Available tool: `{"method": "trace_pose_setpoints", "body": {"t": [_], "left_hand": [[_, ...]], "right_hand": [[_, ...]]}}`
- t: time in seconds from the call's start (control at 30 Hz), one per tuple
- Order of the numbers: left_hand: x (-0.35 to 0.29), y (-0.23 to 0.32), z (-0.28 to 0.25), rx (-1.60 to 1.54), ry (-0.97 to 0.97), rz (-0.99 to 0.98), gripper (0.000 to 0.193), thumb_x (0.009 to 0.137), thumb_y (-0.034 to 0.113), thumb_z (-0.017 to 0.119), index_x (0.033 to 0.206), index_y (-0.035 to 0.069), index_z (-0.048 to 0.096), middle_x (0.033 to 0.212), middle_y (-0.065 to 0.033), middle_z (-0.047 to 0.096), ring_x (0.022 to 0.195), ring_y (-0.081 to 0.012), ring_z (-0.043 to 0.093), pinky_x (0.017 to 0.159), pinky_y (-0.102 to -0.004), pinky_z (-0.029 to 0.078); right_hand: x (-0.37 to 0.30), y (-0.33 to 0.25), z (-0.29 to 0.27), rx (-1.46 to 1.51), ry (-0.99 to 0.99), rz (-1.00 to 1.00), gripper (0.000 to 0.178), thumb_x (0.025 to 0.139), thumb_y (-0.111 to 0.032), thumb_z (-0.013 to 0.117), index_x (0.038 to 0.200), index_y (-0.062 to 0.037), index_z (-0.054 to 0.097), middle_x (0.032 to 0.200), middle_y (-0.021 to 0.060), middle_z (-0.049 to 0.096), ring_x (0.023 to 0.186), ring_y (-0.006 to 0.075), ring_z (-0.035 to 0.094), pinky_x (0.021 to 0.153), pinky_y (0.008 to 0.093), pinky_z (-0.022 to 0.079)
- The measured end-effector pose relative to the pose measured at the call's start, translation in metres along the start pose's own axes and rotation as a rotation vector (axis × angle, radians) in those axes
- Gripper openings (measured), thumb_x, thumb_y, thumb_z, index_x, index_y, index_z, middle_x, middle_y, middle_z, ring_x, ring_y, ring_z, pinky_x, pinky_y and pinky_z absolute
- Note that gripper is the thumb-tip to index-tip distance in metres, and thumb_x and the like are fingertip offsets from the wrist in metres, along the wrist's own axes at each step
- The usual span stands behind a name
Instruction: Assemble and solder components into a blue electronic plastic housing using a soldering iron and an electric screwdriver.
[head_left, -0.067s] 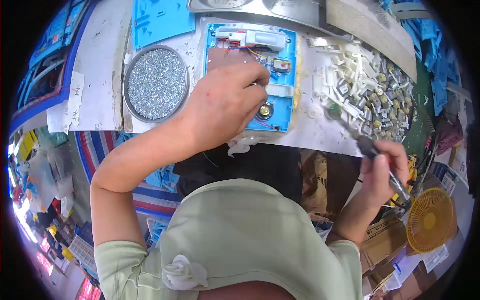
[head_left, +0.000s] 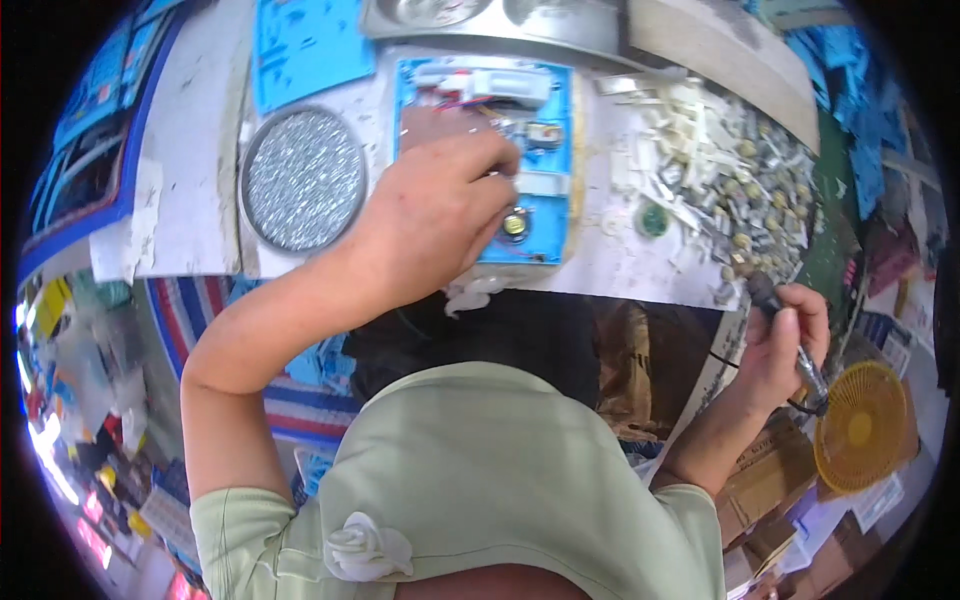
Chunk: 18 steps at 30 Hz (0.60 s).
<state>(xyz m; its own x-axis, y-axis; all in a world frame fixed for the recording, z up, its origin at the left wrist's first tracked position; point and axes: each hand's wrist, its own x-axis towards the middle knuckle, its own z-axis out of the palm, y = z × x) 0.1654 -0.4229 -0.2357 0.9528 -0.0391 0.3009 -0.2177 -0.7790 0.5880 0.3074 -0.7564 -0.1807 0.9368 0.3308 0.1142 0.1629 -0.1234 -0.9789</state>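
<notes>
A blue plastic housing (head_left: 547, 220) lies open on the table ahead of me, with wires, a small round speaker (head_left: 516, 225) and a white box-shaped part (head_left: 515, 87) inside. My left hand (head_left: 435, 205) reaches over its left side, fingers bent and pressed together; whatever they grip is hidden. Under that hand shows part of a brown board (head_left: 430, 125). Off the table's right front edge, my right hand (head_left: 780, 345) is closed around a slim corded tool (head_left: 808, 368) with a dark collar and silver handle; its kind is unclear.
Left of the housing stands a round tin of small screws (head_left: 305, 180). White plastic parts (head_left: 665, 150) and small metal parts (head_left: 765, 205) are heaped at the right, near a green disc (head_left: 652, 220). Metal trays (head_left: 575, 25) and a blue panel (head_left: 310, 50) lie behind. A yellow basket (head_left: 860, 428) stands lower right.
My right hand has shifted slightly right, carrying the tool away from the green disc and the heaped parts. The left hand stays over the housing; the whole view has shifted a little.
</notes>
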Motion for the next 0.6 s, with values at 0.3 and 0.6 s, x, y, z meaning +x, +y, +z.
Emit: {"method": "trace_pose_setpoints", "body": {"t": [0.3, 0.6], "left_hand": [[0.003, 0.014, 0.0, 0.046, -0.014, -0.087, 0.015, 0.078, -0.003, 0.073, 0.091, -0.001, 0.066, 0.104, -0.0162, 0.063, 0.095, -0.0357, 0.065, 0.082, -0.0425, 0.053], [-0.003, 0.005, 0.001, 0.082, -0.009, -0.034, 0.017, 0.078, -0.004, 0.072, 0.093, 0.0, 0.066, 0.104, -0.0157, 0.062, 0.095, -0.0352, 0.064, 0.081, -0.0411, 0.053]], "right_hand": [[0.026, 0.001, -0.174, -0.067, 0.744, -0.237, 0.006, 0.096, -0.006, 0.066, 0.091, -0.0036, 0.063, 0.076, -0.0009, 0.057, 0.058, 0.0043, 0.042, 0.053, 0.0212, 0.032], [0.118, 0.058, -0.155, -0.195, 0.635, 0.009, 0.012, 0.087, -0.012, 0.08, 0.091, -0.006, 0.07, 0.069, -0.0052, 0.055, 0.06, 0.005, 0.049, 0.054, 0.0222, 0.033]]}}
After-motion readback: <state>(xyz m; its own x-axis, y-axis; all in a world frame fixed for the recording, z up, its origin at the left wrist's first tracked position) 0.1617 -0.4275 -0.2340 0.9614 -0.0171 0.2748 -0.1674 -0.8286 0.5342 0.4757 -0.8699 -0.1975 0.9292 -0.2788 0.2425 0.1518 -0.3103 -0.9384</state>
